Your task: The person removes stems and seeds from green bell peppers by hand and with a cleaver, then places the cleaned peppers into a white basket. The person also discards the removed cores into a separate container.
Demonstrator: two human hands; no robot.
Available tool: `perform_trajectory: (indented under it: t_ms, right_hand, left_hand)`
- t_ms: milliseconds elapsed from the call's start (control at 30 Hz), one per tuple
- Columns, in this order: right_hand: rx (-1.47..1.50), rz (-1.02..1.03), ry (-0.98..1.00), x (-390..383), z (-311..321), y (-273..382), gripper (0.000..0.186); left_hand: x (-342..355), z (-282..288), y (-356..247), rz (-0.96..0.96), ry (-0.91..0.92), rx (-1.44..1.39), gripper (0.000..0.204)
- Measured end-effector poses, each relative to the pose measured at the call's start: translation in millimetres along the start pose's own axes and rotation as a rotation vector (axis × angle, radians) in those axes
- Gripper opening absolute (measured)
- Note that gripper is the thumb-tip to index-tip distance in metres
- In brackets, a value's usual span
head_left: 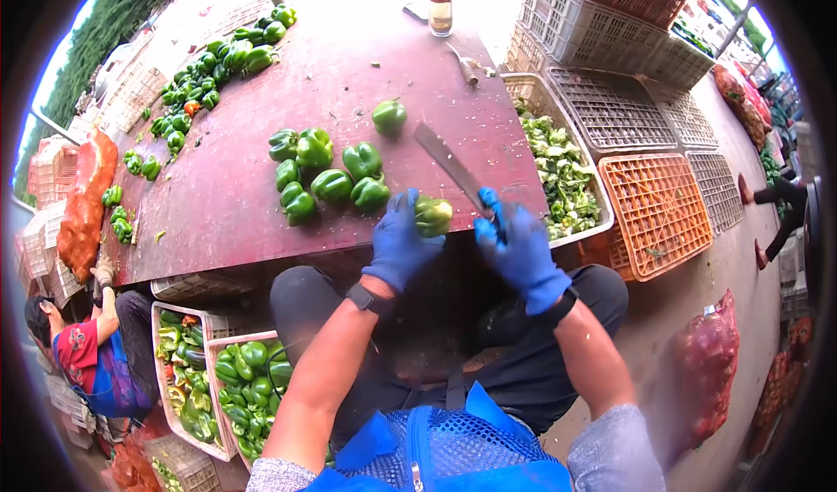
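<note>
My left hand (399, 239), in a blue glove, grips a green bell pepper (432, 216) at the table's near edge. A paler patch shows on the pepper's right end. In my blue-gloved right hand (520, 252) is a knife (453, 166), held by its handle with the broad blade slanting up and to the left over the table. The blade is apart from the pepper. Several whole green bell peppers (332, 186) lie in a cluster left of my hands, and a single bell pepper (390, 118) sits farther back. The reddish table (235, 204) carries small scraps.
A white crate of green trimmings (602, 197) stands right of the table, beside an orange crate (656, 215). At lower left is a crate of green peppers (216, 352). A jar (439, 10) stands at the far edge. A co-worker (91, 352) sits left, near a row of peppers (209, 73).
</note>
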State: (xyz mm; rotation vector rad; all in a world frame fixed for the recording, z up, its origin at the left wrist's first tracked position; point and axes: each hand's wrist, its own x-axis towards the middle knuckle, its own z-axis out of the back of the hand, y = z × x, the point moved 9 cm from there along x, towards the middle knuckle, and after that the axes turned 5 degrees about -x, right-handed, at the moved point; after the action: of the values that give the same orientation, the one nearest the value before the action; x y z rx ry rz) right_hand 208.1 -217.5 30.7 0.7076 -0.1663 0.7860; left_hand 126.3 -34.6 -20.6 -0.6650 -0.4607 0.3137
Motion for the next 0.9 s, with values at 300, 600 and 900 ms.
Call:
perform_trajectory:
  t_ms: [300,600,900]
  right_hand:
    - [0.047,0.029,0.131,-55,2,40,0.054]
    - [0.026,0.019,0.158,-57,1,40,0.053]
    - [-0.078,0.035,0.108,-58,2,17,0.055]
  left_hand:
    - [-1,-10,-21,0.055,0.094,-0.448,0.07]
    - [-6,-21,-5,0.2,0.052,-0.708,0.062]
    - [3,19,-46,-0.121,-0.153,-0.275,0.057]
